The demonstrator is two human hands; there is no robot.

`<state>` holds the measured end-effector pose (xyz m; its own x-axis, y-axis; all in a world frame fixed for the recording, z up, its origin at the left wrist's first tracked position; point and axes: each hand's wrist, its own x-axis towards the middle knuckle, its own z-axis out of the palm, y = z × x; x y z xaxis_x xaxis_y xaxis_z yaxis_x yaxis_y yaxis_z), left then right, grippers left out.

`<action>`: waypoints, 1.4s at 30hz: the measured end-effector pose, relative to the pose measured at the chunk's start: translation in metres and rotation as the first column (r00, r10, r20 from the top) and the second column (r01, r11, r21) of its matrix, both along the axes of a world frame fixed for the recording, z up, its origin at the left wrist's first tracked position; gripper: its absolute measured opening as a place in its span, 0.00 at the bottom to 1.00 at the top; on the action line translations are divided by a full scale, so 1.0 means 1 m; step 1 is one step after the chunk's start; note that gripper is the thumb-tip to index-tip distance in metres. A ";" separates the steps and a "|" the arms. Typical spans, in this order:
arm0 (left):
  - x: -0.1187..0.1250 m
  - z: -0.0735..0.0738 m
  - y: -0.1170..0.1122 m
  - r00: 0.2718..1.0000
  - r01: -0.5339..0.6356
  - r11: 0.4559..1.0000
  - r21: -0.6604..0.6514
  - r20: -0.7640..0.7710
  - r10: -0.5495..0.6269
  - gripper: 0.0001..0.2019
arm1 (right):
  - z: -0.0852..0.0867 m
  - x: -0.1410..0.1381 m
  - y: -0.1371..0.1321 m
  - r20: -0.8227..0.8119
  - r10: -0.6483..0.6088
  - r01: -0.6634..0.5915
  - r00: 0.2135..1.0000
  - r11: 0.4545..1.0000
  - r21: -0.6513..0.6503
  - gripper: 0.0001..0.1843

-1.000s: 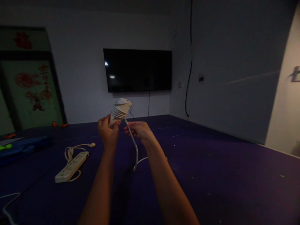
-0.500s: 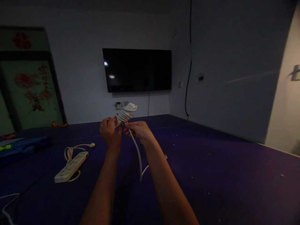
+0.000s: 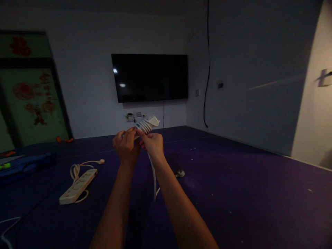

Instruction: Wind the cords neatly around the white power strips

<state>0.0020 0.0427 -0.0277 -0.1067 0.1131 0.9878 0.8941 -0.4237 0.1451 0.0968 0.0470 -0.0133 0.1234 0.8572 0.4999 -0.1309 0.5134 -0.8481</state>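
In front of me my left hand [image 3: 127,144] is closed around the lower end of what looks like a small white power strip [image 3: 153,121], tilted up to the right. Several turns of white cord [image 3: 144,126] are wound around its middle. My right hand [image 3: 153,143] is closed with thumb and fingers pinching the cord close beside the windings and my left fingers. From there a loose length of the cord hangs to the purple surface and bends back up behind my right forearm. A plug [image 3: 180,173] lies just right of that forearm.
A longer white power strip [image 3: 78,187] with its looped cord lies on the purple surface [image 3: 233,193] to the left. Blue cloth [image 3: 28,163] is at far left, another white cable [image 3: 9,228] at lower left. A television [image 3: 153,77] hangs on the wall ahead.
The wound power strip has swung slightly right and tilted lower. My right hand has come up against the windings, near my left fingers. The plug shows more fully beside my right forearm.
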 end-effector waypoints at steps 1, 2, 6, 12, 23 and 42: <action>-0.001 0.003 -0.002 0.998 0.005 1.000 -0.020 -0.056 -0.007 0.11 | 0.000 0.001 0.002 -0.019 -0.004 0.004 1.000 1.000 -0.002 0.23; -0.002 0.006 -0.004 0.993 0.008 0.999 -0.045 -0.118 -0.013 0.13 | 0.000 0.001 0.003 -0.045 -0.003 0.003 0.999 1.000 -0.014 0.23; -0.003 0.017 -0.011 0.951 -0.021 0.985 -0.171 -0.306 -0.033 0.21 | 0.003 0.007 0.005 -0.201 0.041 -0.061 0.979 0.994 -0.095 0.21; 0.006 0.021 -0.013 0.940 -0.014 0.974 -0.228 -0.334 -0.065 0.23 | 0.002 0.011 0.010 -0.373 0.093 -0.151 0.923 0.980 -0.129 0.20; -0.004 0.015 0.001 0.844 0.535 0.827 -0.174 0.060 -0.533 0.11 | -0.005 0.016 0.022 -0.514 0.207 -0.292 0.833 0.952 -0.090 0.20; 0.001 0.022 -0.012 0.596 0.750 0.604 -0.269 0.671 -0.441 0.31 | -0.002 0.017 0.014 -0.205 0.400 -0.387 0.893 0.916 0.101 0.22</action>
<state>0.0030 0.0303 -0.0056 -0.2618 0.7710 0.5806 0.1733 -0.5542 0.8141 0.1134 0.0611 -0.0152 -0.1073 0.8296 0.5480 -0.5096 0.4273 -0.7468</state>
